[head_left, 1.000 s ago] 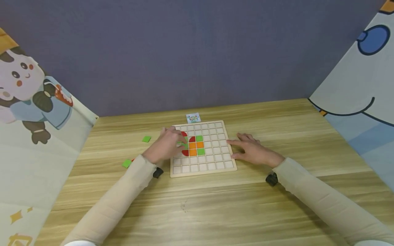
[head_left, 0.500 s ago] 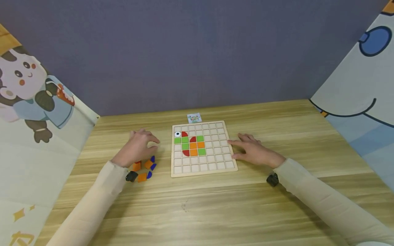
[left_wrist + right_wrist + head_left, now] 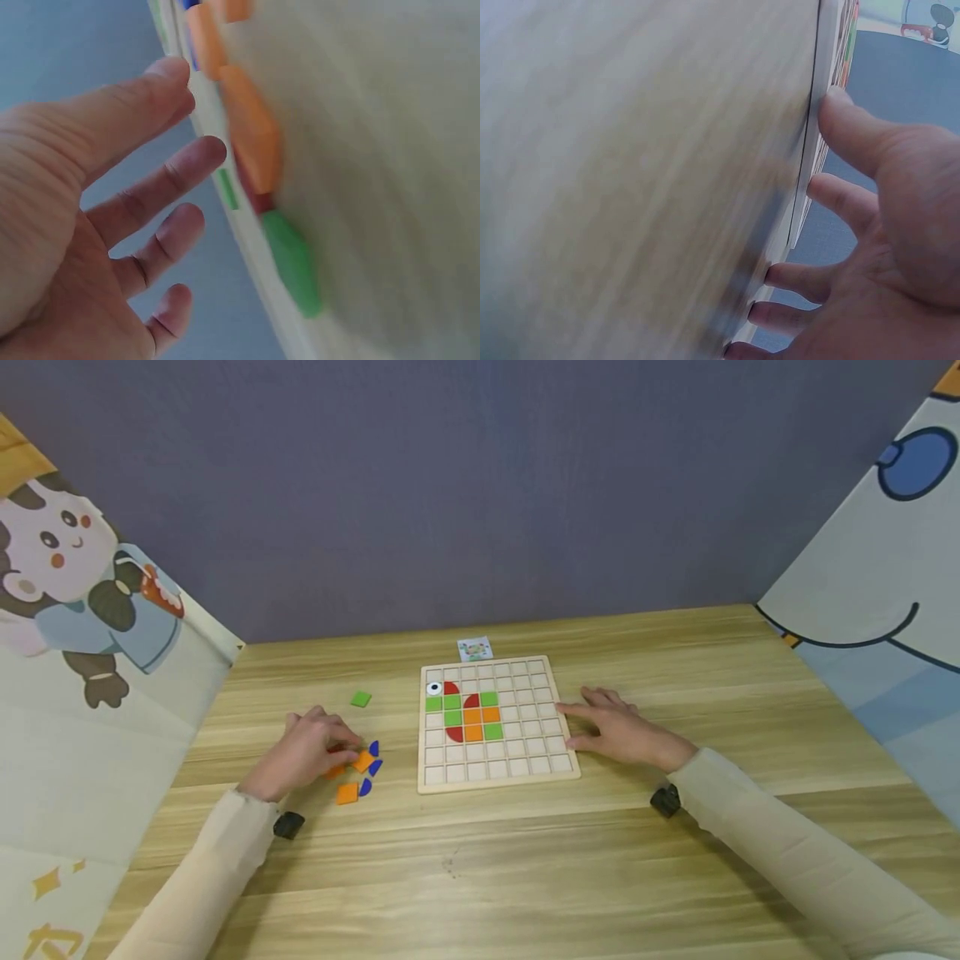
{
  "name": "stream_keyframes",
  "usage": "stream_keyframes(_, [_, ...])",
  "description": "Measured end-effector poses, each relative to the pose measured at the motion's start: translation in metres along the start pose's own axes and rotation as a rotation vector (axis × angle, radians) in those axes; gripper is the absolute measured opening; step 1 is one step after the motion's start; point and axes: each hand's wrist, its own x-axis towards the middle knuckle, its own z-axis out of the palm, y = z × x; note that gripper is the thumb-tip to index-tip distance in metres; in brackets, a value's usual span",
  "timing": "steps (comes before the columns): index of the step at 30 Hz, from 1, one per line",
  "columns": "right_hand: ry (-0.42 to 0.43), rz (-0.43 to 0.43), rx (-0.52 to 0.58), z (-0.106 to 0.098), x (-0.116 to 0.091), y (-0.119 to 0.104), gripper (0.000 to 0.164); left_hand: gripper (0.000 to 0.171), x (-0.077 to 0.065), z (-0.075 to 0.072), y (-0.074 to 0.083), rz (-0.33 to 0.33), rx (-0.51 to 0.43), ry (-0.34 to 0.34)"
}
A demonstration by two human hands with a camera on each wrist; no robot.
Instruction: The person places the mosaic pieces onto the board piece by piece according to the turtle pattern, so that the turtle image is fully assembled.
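My left hand hovers at the left over loose tiles, thumb and index fingertips close to an orange tile. Its fingers are apart with nothing between them in the left wrist view. Beside that tile lie a green tile and a partly hidden red piece. The wooden grid board holds green and orange squares, red quarter-round pieces and a white eye tile. My right hand is spread at the board's right side, thumb and index fingertip resting on its edge.
Right of my left hand lie an orange square and several blue rounded pieces. A lone green square sits farther back. A small picture card lies behind the board, before a dark upright panel.
My left hand has moved from over the board's left side, leftward and then nearer, to the loose tiles. The eye tile, earlier hidden, now shows. My right hand has stayed put.
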Motion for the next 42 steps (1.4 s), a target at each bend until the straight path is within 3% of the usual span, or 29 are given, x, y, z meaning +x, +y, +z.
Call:
stream_keyframes(9, [0.001, 0.001, -0.006, 0.0014, -0.0003, 0.0022, 0.062, 0.022, -0.0045, 0.0074, -0.0034, 0.016, -0.006, -0.01])
stream_keyframes(16, [0.004, -0.002, -0.003, 0.0015, -0.0002, 0.002, 0.062, 0.029, -0.0075, 0.0072, -0.0016, 0.038, -0.031, -0.062])
stream_keyframes(36, [0.009, 0.003, -0.006, 0.0011, -0.0011, -0.0003, 0.062, 0.023, -0.0023, 0.0094, 0.0033, 0.067, 0.022, -0.007])
stream_keyframes(42, [0.003, 0.015, -0.01, 0.0011, -0.001, 0.0001, 0.062, 0.02, 0.0011, 0.0063, 0.0042, 0.116, 0.012, 0.05])
